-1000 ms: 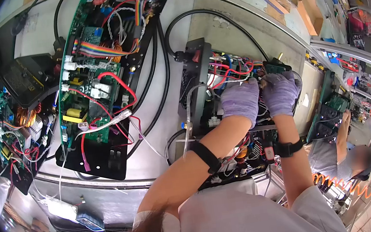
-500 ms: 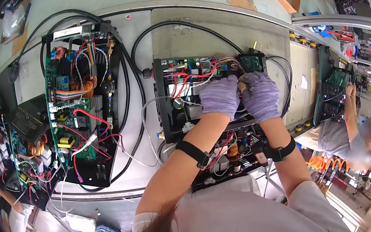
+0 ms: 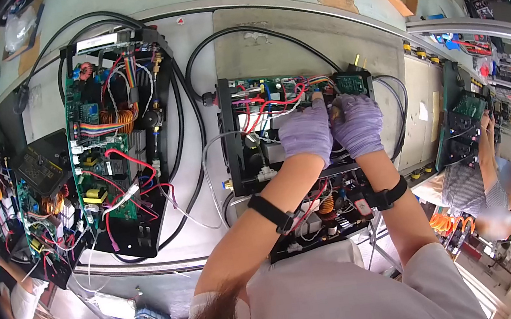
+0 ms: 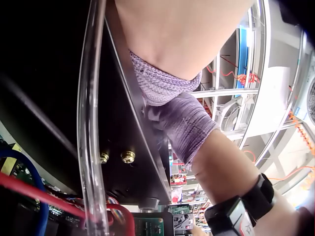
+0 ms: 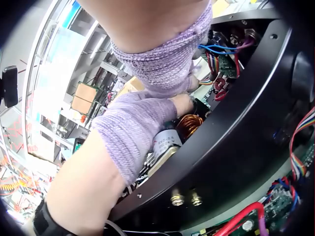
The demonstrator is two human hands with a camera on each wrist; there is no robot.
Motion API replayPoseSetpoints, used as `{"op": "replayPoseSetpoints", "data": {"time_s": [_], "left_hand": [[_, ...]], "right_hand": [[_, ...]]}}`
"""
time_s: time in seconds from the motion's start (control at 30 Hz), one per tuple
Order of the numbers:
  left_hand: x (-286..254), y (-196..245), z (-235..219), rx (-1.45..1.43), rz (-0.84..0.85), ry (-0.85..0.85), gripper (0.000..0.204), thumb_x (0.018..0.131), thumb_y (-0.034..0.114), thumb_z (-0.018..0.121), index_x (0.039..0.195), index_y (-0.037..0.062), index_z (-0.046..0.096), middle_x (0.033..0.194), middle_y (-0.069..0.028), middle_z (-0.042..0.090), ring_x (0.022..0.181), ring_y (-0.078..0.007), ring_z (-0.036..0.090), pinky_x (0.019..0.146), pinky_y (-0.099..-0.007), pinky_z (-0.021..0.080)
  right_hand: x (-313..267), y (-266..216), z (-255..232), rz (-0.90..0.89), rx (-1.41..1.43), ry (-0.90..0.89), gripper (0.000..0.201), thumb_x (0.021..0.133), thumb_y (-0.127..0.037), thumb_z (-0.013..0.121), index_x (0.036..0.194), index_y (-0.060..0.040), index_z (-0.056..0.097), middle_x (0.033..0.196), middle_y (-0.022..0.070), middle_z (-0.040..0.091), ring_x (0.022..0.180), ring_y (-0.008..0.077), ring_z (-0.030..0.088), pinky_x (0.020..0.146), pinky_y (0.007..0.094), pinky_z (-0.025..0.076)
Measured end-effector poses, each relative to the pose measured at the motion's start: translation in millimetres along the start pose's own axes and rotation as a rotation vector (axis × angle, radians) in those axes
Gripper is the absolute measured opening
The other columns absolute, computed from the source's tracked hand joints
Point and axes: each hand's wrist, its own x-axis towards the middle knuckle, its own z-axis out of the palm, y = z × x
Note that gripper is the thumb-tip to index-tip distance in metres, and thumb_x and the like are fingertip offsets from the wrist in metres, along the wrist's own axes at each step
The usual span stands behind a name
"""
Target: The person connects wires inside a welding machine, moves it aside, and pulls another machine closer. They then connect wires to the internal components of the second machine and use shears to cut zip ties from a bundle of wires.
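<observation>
- Together, the left hand (image 3: 307, 132) and the right hand (image 3: 356, 124), both in purple knit gloves, sit side by side and nearly touching inside the open black chassis (image 3: 237, 162) in front of the person; the fingers curl down into the wiring, but whether they pinch a connector or a wire I cannot tell, since the fingertips are hidden.
- Just beyond the knuckles lies a bundle of red wires (image 3: 267, 104) and a small green board (image 3: 351, 85) at the chassis's far right corner.
- My judgement: the work is midway, with boards mounted and wires routed, yet the case is open and loose leads remain.
- Count: two gloved hands, two wrist straps, one clear tube (image 4: 91, 147) along the chassis wall, two brass screws (image 4: 128, 157).
- Further left, a second open unit (image 3: 111, 147) lies on the grey bench (image 3: 290, 37), and a third assembly (image 3: 38, 190) beyond it.
</observation>
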Motion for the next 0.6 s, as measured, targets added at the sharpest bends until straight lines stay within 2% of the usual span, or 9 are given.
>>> {"op": "replayPoseSetpoints", "data": {"time_s": [0.1, 0.13, 0.23, 0.27, 0.37, 0.4, 0.5, 0.53, 0.6], "left_hand": [[-19, -14, -25, 0.022, 0.068, -0.038, 0.034, 0.084, 0.021, 0.057, 0.116, 0.0131, 0.055, 0.079, -0.0096, 0.065, 0.078, -0.0277, 0.065, 0.065, -0.0414, 0.048], [-20, -14, -29, 0.071, -0.047, -0.112, 0.034, 0.082, 0.019, 0.058, 0.115, 0.0151, 0.056, 0.081, -0.0096, 0.065, 0.076, -0.0273, 0.064, 0.064, -0.041, 0.048], [-35, -35, -32, 0.038, 0.053, -0.046, 0.033, 0.08, 0.017, 0.058, 0.113, 0.015, 0.057, 0.082, -0.0099, 0.065, 0.077, -0.0278, 0.065, 0.064, -0.0407, 0.049], [-36, -39, -34, -0.002, 0.053, -0.052, 0.032, 0.079, 0.015, 0.058, 0.111, 0.0142, 0.058, 0.081, -0.0101, 0.065, 0.077, -0.0278, 0.065, 0.064, -0.0411, 0.049], [-36, -42, -33, -0.025, 0.054, -0.066, 0.033, 0.078, 0.014, 0.059, 0.112, 0.0141, 0.058, 0.082, -0.0103, 0.065, 0.077, -0.0275, 0.065, 0.064, -0.0412, 0.049], [-37, -42, -34, -0.021, 0.059, -0.057, 0.034, 0.078, 0.014, 0.059, 0.112, 0.0139, 0.058, 0.081, -0.0101, 0.065, 0.076, -0.0271, 0.064, 0.064, -0.0409, 0.049], [-38, -42, -39, -0.075, 0.061, -0.047, 0.036, 0.077, 0.014, 0.059, 0.112, 0.0136, 0.058, 0.081, -0.0098, 0.065, 0.074, -0.027, 0.064, 0.063, -0.0408, 0.049], [-36, -42, -38, -0.084, 0.045, -0.108, 0.038, 0.076, 0.014, 0.059, 0.114, 0.0134, 0.057, 0.084, -0.0089, 0.065, 0.075, -0.0262, 0.064, 0.064, -0.0409, 0.049], [-37, -42, -36, -0.093, 0.051, -0.08, 0.04, 0.076, 0.014, 0.059, 0.116, 0.0134, 0.057, 0.085, -0.0084, 0.065, 0.077, -0.0257, 0.064, 0.066, -0.0411, 0.048]], "right_hand": [[6, -1, 10, -0.041, -0.166, 0.039, 0.029, 0.072, -0.021, 0.062, 0.1, -0.0124, 0.064, 0.098, 0.0086, 0.065, 0.1, 0.0267, 0.059, 0.086, 0.0432, 0.044], [8, -1, 16, -0.056, -0.224, 0.04, 0.03, 0.074, -0.022, 0.06, 0.102, -0.0114, 0.063, 0.099, 0.0081, 0.065, 0.102, 0.0263, 0.059, 0.088, 0.0433, 0.043], [14, 1, 32, -0.129, -0.277, 0.26, 0.025, 0.066, -0.022, 0.065, 0.089, -0.0115, 0.064, 0.088, 0.0083, 0.065, 0.091, 0.0265, 0.059, 0.081, 0.0413, 0.045], [14, 0, 31, -0.125, -0.297, 0.244, 0.024, 0.068, -0.022, 0.063, 0.089, -0.0118, 0.065, 0.09, 0.0081, 0.065, 0.094, 0.027, 0.058, 0.084, 0.042, 0.044], [15, -8, 26, -0.058, -0.374, 0.095, 0.032, 0.074, -0.023, 0.058, 0.103, -0.0114, 0.064, 0.102, 0.0075, 0.065, 0.106, 0.0274, 0.056, 0.091, 0.0446, 0.04], [15, -8, 29, -0.055, -0.372, 0.143, 0.03, 0.073, -0.022, 0.059, 0.1, -0.0119, 0.065, 0.099, 0.0063, 0.065, 0.106, 0.0279, 0.056, 0.091, 0.0459, 0.04], [16, -13, 26, -0.022, -0.333, 0.129, 0.027, 0.072, -0.023, 0.06, 0.097, -0.0152, 0.067, 0.095, 0.0055, 0.066, 0.105, 0.0281, 0.055, 0.091, 0.046, 0.04], [16, -14, 28, -0.006, -0.33, 0.159, 0.025, 0.072, -0.023, 0.06, 0.095, -0.0184, 0.068, 0.091, 0.0046, 0.066, 0.106, 0.0278, 0.055, 0.091, 0.0452, 0.04], [18, -18, 26, 0.034, -0.365, 0.099, 0.026, 0.073, -0.023, 0.06, 0.096, -0.0196, 0.069, 0.093, 0.0044, 0.067, 0.106, 0.0275, 0.054, 0.091, 0.045, 0.039]]}}
